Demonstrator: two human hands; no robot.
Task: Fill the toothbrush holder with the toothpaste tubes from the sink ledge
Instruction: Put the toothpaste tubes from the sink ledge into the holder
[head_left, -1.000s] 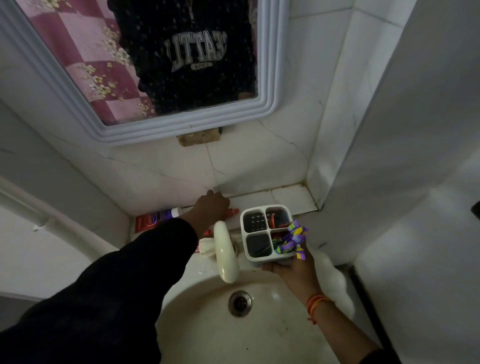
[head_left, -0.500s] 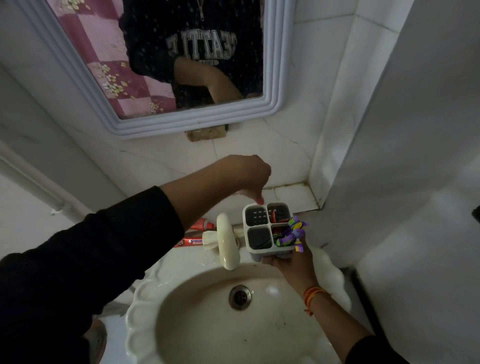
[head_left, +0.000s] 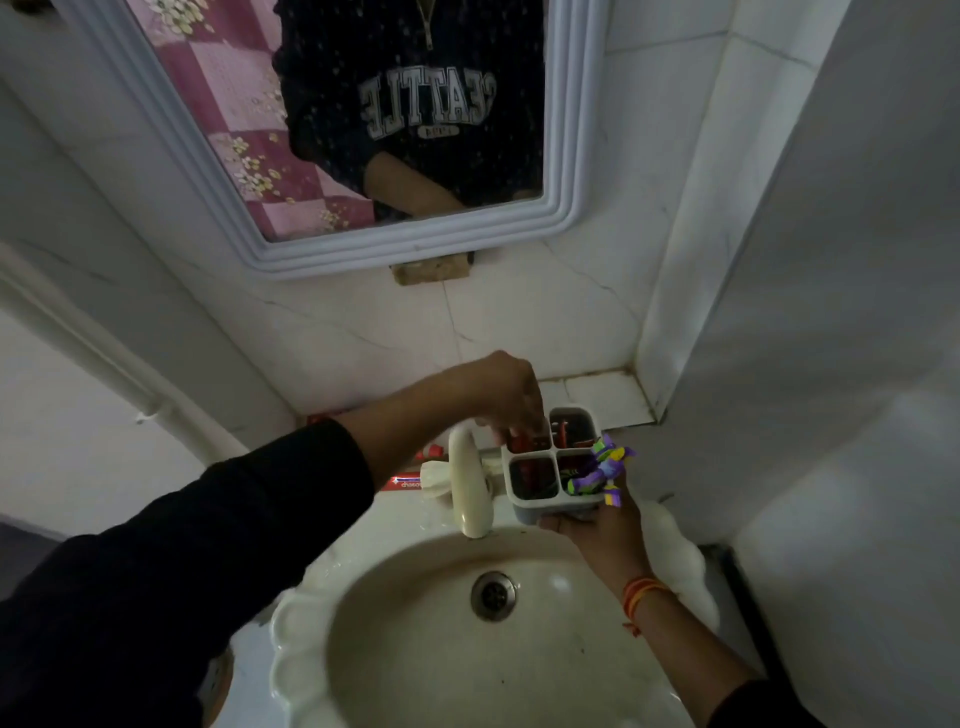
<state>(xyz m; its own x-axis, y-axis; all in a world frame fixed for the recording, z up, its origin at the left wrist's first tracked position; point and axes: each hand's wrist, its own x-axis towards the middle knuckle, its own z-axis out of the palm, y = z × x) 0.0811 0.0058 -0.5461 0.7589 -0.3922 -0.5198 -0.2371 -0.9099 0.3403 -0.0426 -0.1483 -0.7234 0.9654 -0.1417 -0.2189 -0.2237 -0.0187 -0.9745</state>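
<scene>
My right hand (head_left: 597, 525) holds a white four-compartment toothbrush holder (head_left: 535, 502) from below, over the back of the basin. A purple and green toothbrush (head_left: 602, 467) sticks out of its front-right compartment. My left hand (head_left: 506, 395) is just above the back-left compartment, fingers pointing down and pinched on a red toothpaste tube (head_left: 514, 441) whose lower part is inside the holder. More red shows in the other compartments. A red and white toothpaste tube (head_left: 402, 482) lies on the ledge behind the tap, another red one (head_left: 431, 451) sits behind it, and a third (head_left: 318, 418) shows past my forearm.
A cream tap (head_left: 467, 483) stands just left of the holder, touching distance from my left wrist. The basin (head_left: 415, 649) with its drain (head_left: 493, 595) lies below. A framed mirror (head_left: 415, 244) hangs on the tiled wall, and a wall corner closes in on the right.
My left hand picked a tube off the ledge, lifted it over the tap and lowered it into the holder's back-left compartment. My right hand kept the holder nearly still.
</scene>
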